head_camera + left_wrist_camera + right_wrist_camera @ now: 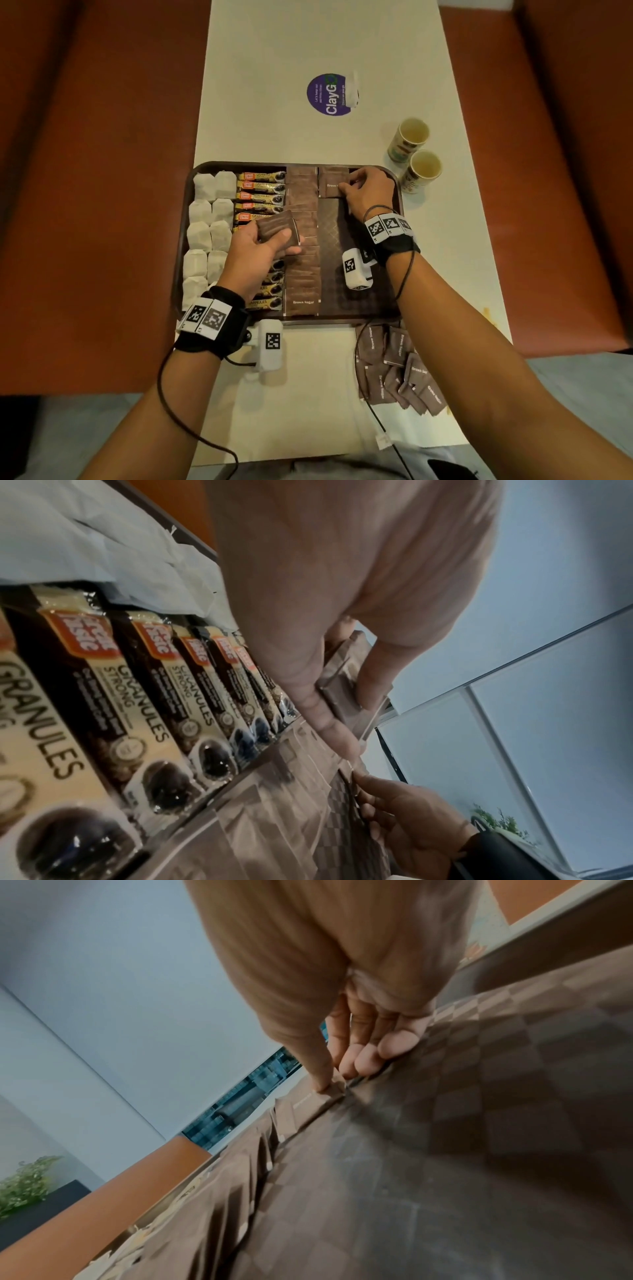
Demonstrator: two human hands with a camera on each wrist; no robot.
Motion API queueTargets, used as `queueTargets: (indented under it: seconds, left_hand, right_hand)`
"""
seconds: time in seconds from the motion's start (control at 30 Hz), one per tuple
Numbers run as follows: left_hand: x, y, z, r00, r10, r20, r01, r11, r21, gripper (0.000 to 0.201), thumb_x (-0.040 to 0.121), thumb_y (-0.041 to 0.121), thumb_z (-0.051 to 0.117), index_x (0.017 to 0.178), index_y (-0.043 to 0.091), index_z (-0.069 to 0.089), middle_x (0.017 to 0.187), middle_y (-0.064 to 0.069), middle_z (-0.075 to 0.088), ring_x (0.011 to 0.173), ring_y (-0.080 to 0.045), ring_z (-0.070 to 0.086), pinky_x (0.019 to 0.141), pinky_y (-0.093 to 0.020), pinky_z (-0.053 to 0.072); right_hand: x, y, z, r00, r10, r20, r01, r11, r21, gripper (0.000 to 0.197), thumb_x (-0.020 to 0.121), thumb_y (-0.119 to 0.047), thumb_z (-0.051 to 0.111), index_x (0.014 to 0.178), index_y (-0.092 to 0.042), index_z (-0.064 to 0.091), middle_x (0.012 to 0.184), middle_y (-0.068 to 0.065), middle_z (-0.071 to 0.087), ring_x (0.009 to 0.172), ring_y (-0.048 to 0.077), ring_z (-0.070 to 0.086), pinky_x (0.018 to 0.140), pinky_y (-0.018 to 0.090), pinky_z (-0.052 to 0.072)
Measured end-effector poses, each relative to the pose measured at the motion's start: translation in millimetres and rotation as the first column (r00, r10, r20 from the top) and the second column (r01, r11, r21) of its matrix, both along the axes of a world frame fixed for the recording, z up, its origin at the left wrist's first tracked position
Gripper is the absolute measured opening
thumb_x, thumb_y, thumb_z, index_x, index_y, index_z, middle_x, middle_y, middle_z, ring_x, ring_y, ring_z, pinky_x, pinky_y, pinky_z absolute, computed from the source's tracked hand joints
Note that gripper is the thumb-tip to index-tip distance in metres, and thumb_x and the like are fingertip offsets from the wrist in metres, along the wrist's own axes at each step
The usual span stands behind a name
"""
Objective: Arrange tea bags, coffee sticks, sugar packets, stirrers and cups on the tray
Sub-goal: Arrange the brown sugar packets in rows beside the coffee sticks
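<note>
A dark brown tray (330,236) holds two columns of white tea bags (209,219), a column of coffee sticks (262,192) and a column of brown sugar packets (303,284). My left hand (270,241) hovers over the tray's middle and grips a small stack of sugar packets (277,226); the left wrist view shows the stack (339,680) held between thumb and fingers. At the tray's far right, my right hand (356,186) pinches one brown sugar packet (330,185) lying on the tray floor. In the right wrist view the thumb sits on that packet (315,1102). Two paper cups (409,137) stand right of the tray.
A loose heap of sugar packets (397,366) lies on the white table near me, right of centre. A round purple sticker (329,94) marks the table farther away. Red-brown benches (102,171) flank the narrow table on both sides. The tray's right half is mostly bare.
</note>
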State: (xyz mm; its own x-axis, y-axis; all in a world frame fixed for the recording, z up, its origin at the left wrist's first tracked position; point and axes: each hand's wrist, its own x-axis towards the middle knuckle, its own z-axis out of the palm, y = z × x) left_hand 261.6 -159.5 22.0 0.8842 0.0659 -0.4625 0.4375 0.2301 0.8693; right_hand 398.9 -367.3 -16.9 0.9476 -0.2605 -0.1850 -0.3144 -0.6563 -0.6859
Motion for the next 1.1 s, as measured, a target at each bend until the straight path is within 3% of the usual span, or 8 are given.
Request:
queueTargets:
  seconds: [0.13, 0.27, 0.43, 0.57, 0.73, 0.87, 0.97, 1.1]
  left_hand:
    - [-0.7, 3.3, -2.4, 1.0, 0.007, -0.006, -0.007, 1.0, -0.018, 0.025, 0.1, 0.002, 0.062, 0.125, 0.004, 0.063, 0.12, -0.011, 0.076, 0.104, -0.029, 0.076, 0.092, -0.039, 0.062]
    - [-0.4, 4.9, -2.6, 1.0, 0.027, -0.013, -0.027, 1.0, -0.012, 0.027, 0.099, 0.004, 0.066, 0.125, 0.004, 0.064, 0.12, -0.009, 0.076, 0.103, -0.026, 0.076, 0.089, -0.037, 0.063]
    - [-1.6, 9.2, -4.2, 0.999, 0.026, 0.024, -0.027, 0.999, 0.043, 0.026, 0.096, 0.012, 0.072, 0.122, 0.01, 0.069, 0.115, -0.003, 0.078, 0.104, -0.026, 0.075, 0.077, -0.036, 0.062]
    - [-5.5, 14.7, -3.8, 0.997, 0.025, 0.067, -0.028, 0.999, 0.042, 0.029, 0.094, 0.016, 0.076, 0.123, 0.013, 0.07, 0.115, -0.006, 0.078, 0.098, -0.038, 0.071, 0.066, -0.035, 0.053]
    - [-11.2, 22.5, 1.3, 0.994, 0.072, 0.076, -0.076, 0.996, 0.039, 0.031, 0.091, 0.016, 0.079, 0.121, 0.012, 0.072, 0.11, -0.009, 0.079, 0.087, -0.033, 0.067, 0.061, -0.034, 0.05]
    - [-15.4, 27.2, 7.7, 0.992, 0.098, 0.084, -0.101, 0.994, 0.029, 0.032, 0.09, 0.012, 0.079, 0.121, 0.01, 0.072, 0.109, -0.01, 0.079, 0.082, -0.018, 0.071, 0.056, -0.029, 0.049]
    - [-18.0, 31.3, 8.0, 0.993, 0.092, 0.07, -0.094, 0.995, 0.032, 0.034, 0.089, 0.012, 0.08, 0.122, 0.01, 0.071, 0.109, -0.01, 0.078, 0.083, -0.02, 0.069, 0.058, -0.029, 0.051]
    - [-21.1, 34.5, 7.1, 0.991, 0.113, 0.066, -0.114, 0.993, 0.011, 0.028, 0.095, 0.01, 0.073, 0.123, 0.007, 0.069, 0.102, -0.012, 0.078, 0.082, -0.024, 0.068, 0.064, -0.029, 0.056]
  right_hand:
    - [-3.0, 1.1, 2.8, 0.999, -0.03, 0.023, 0.03, 0.999, 0.027, 0.021, 0.082, -0.026, 0.08, 0.094, -0.019, 0.064, 0.076, -0.005, 0.065, 0.072, 0.009, 0.062, 0.08, 0.024, 0.054]
    - [-17.3, 5.7, 24.1, 0.991, -0.028, 0.134, 0.02, 0.998, 0.062, 0.016, 0.087, -0.023, 0.071, 0.101, -0.018, 0.066, 0.079, -0.006, 0.068, 0.067, -0.004, 0.057, 0.064, 0.004, 0.045]
    - [-49.5, 30.8, 55.5, 0.949, 0.302, 0.086, -0.313, 0.933, 0.177, 0.01, 0.093, -0.026, 0.069, 0.101, -0.021, 0.07, 0.095, -0.008, 0.068, 0.077, 0.003, 0.063, 0.067, 0.008, 0.05]
    - [-70.3, 48.0, 62.8, 0.864, 0.502, 0.028, -0.49, 0.828, 0.272, 0.018, 0.096, -0.035, 0.066, 0.101, -0.019, 0.071, 0.091, -0.003, 0.072, 0.08, 0.012, 0.07, 0.074, 0.03, 0.06]
    - [-79.1, 60.8, 56.0, 0.857, 0.514, 0.033, -0.491, 0.798, 0.35, 0.027, 0.097, -0.043, 0.061, 0.091, -0.019, 0.073, 0.081, -0.004, 0.07, 0.078, 0.012, 0.064, 0.082, 0.04, 0.056]
    - [-80.6, 67.2, 57.9, 0.839, 0.54, 0.064, -0.528, 0.78, 0.337, 0.014, 0.095, -0.032, 0.067, 0.097, -0.019, 0.073, 0.086, -0.002, 0.072, 0.076, 0.006, 0.063, 0.073, 0.025, 0.051]
    - [-79.0, 71.8, 57.5, 0.874, 0.48, 0.079, -0.478, 0.818, 0.32, 0.011, 0.095, -0.029, 0.068, 0.096, -0.019, 0.072, 0.084, -0.004, 0.069, 0.074, 0.007, 0.061, 0.07, 0.023, 0.048]
    - [-75.3, 74.9, 57.0, 0.9, 0.428, 0.083, -0.428, 0.834, 0.348, 0.014, 0.095, -0.034, 0.068, 0.098, -0.021, 0.072, 0.085, 0.0, 0.071, 0.078, 0.019, 0.068, 0.074, 0.032, 0.056]
